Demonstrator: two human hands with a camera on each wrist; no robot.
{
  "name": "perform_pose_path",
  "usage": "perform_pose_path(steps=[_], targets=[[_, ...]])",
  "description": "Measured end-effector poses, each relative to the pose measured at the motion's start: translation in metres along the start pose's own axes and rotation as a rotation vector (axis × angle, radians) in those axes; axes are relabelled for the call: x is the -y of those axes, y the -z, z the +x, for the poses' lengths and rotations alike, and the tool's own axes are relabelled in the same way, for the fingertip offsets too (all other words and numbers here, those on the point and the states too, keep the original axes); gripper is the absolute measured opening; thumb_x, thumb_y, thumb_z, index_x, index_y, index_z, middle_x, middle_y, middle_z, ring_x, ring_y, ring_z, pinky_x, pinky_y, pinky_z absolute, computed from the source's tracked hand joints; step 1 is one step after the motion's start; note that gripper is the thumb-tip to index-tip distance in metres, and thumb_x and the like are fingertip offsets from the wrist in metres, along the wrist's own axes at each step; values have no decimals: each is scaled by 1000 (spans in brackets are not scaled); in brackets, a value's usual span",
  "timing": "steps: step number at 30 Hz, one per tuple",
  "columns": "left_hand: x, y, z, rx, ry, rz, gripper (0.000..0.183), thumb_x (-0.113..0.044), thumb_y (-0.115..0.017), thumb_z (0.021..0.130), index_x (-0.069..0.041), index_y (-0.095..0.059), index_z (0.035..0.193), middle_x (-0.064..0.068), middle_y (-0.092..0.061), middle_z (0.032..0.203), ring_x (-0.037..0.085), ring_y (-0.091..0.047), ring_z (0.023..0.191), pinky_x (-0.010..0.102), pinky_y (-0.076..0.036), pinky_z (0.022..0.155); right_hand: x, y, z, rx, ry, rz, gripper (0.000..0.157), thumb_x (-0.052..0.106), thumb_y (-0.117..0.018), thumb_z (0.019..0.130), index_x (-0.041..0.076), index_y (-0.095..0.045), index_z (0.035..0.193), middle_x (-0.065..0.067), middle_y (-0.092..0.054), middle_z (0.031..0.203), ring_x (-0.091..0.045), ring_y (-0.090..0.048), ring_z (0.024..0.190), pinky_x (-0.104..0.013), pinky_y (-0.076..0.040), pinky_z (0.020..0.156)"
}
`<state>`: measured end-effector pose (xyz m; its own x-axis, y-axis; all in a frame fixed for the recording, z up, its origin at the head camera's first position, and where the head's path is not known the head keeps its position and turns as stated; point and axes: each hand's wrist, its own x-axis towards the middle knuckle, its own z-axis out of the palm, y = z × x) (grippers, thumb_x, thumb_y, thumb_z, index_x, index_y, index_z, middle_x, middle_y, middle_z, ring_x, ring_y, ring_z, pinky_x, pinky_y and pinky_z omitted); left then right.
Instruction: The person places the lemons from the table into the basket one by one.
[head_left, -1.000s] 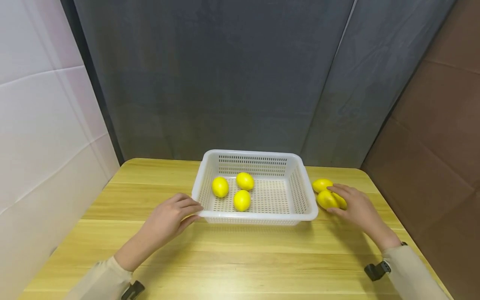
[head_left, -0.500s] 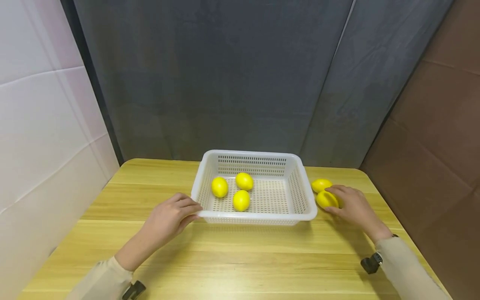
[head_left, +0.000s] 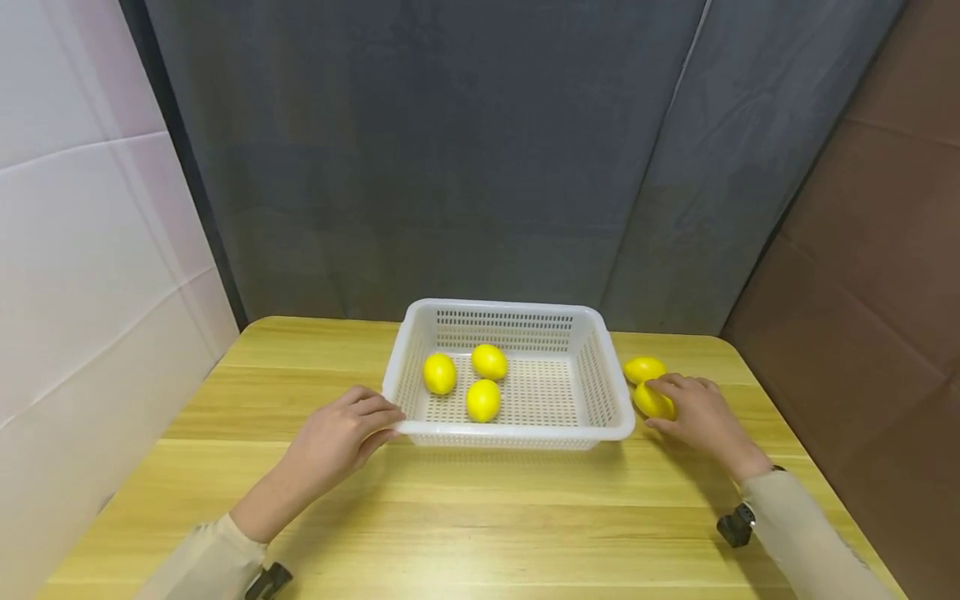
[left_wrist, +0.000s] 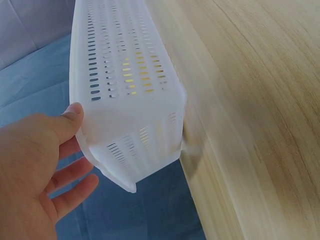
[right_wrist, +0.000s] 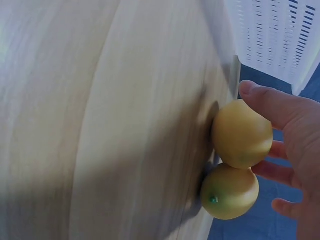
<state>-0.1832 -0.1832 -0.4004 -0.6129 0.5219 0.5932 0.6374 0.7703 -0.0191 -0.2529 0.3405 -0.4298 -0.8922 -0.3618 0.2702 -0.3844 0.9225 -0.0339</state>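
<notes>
My left hand (head_left: 339, 429) pinches the rim of the white plastic basket (head_left: 517, 432) at its near left corner; in the left wrist view the thumb (left_wrist: 73, 114) lies on the outer side. Inside the basket, toward its left, sit three yellow lemons (head_left: 483, 402). Right of the basket, my right hand (head_left: 703, 421) reaches over a lemon (head_left: 652, 403), thumb on the near side and fingers beyond it. A second lemon (head_left: 643, 370) lies just behind. Against the held one rests another lemon with a green stem end (right_wrist: 230, 192), hidden under the hand in the head view.
Everything stands on a light wooden table (head_left: 465, 517). A dark grey curtain (head_left: 450, 167) hangs behind its far edge. A white panel (head_left: 90, 250) borders the left side, a brown one (head_left: 885, 292) the right.
My right hand has shifted slightly left and settled closer around the near lemon, covering the rightmost one. The left hand and the basket have stayed in place.
</notes>
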Motion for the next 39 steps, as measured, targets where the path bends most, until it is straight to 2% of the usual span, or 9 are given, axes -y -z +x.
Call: perform_pose_path(steps=[8,22,28,34,39], targets=[[1,-2,-1,-10,-17,-2,27,-22,-85,73,-15,-78,99,-4,-76,98,16,-64,91,30,-60,69,0,-6,0,-44,20,-43,61,36,-84,76,8,-64,127,-18,-67,123,-40,-63,111,-72,-31,105],[1,-1,0,-7,-35,14,28,-22,-85,73,-14,-78,99,-3,-76,98,17,-65,91,30,-60,69,5,-14,1,-91,34,-177,57,36,-83,78,11,-64,125,-18,-70,116,-39,-66,103,-71,-34,105],[1,-2,-1,-13,-33,9,28,-21,-85,74,-14,-78,100,-2,-76,98,17,-65,91,29,-60,67,7,-16,1,-110,43,-167,56,28,-83,79,9,-62,127,-18,-69,114,-41,-65,102,-69,-36,104],[1,-3,-1,-15,-36,12,28,-21,-86,74,-14,-78,100,-2,-76,98,17,-64,90,29,-60,67,7,-16,0,-155,57,-135,63,22,-85,74,2,-59,128,-23,-66,116,-43,-61,103,-64,-39,102],[2,-3,-2,-16,-31,8,28,-21,-86,73,-14,-78,100,-2,-76,98,16,-64,89,29,-60,67,7,-9,1,-228,59,-36,55,14,-84,70,-1,-61,118,-26,-62,110,-43,-56,94,-55,-46,86]])
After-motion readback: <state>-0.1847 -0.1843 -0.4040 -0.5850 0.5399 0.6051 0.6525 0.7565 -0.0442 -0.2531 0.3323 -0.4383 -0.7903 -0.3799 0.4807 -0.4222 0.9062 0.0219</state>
